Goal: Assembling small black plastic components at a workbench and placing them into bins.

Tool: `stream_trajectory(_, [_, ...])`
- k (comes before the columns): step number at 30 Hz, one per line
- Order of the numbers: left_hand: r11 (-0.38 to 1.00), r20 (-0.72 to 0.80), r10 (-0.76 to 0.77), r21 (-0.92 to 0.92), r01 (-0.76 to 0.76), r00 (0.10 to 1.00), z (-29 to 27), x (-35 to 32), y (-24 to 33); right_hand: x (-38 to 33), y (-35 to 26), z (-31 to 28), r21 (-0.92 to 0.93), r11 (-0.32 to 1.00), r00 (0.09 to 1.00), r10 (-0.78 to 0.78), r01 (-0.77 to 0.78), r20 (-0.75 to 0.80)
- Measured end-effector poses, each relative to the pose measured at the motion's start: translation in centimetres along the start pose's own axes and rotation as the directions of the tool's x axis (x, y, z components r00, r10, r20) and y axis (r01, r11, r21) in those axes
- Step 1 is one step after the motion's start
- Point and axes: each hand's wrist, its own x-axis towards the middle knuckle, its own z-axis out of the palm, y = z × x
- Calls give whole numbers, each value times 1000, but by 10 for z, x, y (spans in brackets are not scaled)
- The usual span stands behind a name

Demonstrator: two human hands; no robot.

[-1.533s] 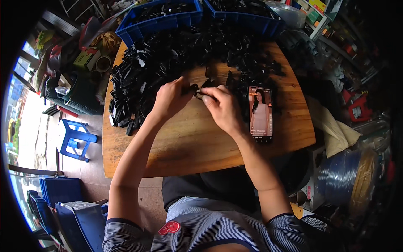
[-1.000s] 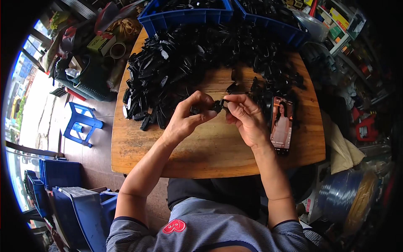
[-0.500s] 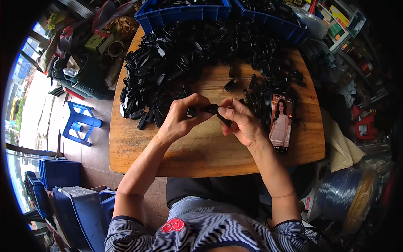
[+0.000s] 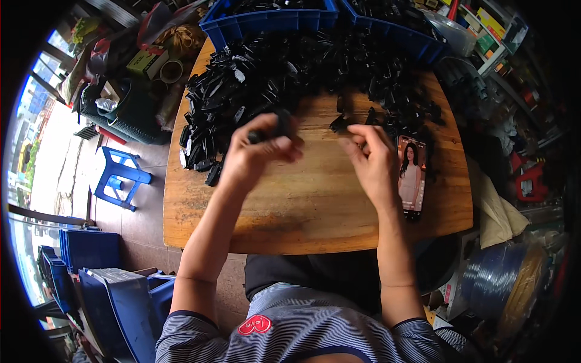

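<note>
My left hand (image 4: 251, 154), raised over the left part of the wooden table (image 4: 290, 224), is closed around a small black plastic piece (image 4: 261, 136); motion blurs it, so its exact kind cannot be made out. My right hand (image 4: 376, 160) hovers to the right with fingers curled and thumb apart from the forefinger, and nothing shows between them. Its fingertips are close to a loose black part (image 4: 339, 124) on the tabletop. Beyond both hands spreads a large heap of similar black plastic parts (image 4: 266, 78), piled along the table's far and left sides.
A phone (image 4: 411, 175) with a lit screen lies by my right forearm. Two blue crates (image 4: 272, 23) holding black parts stand at the far edge. On the floor to the left are a blue stool (image 4: 118, 175) and blue bins (image 4: 115, 308). A wrapped spool (image 4: 502, 284) sits at right.
My hands, together over the table's middle half a second ago, have separated. The left moved left and up with a black piece; the right moved right and up, beside the loose part.
</note>
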Motion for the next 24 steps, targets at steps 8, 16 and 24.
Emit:
stream_trajectory(8, [802, 99, 220, 548, -237, 971, 8, 43, 4, -12, 20, 5, -205, 972, 967, -66, 119, 246])
stream_trajectory(16, [-253, 726, 18, 668, -700, 687, 23, 122, -42, -6, 12, 4, 143, 980, 840, 43, -141, 541])
stream_trajectory(24, [568, 254, 178, 762, -310, 951, 18, 26, -12, 2, -7, -24, 764, 291, 790, -41, -576, 611])
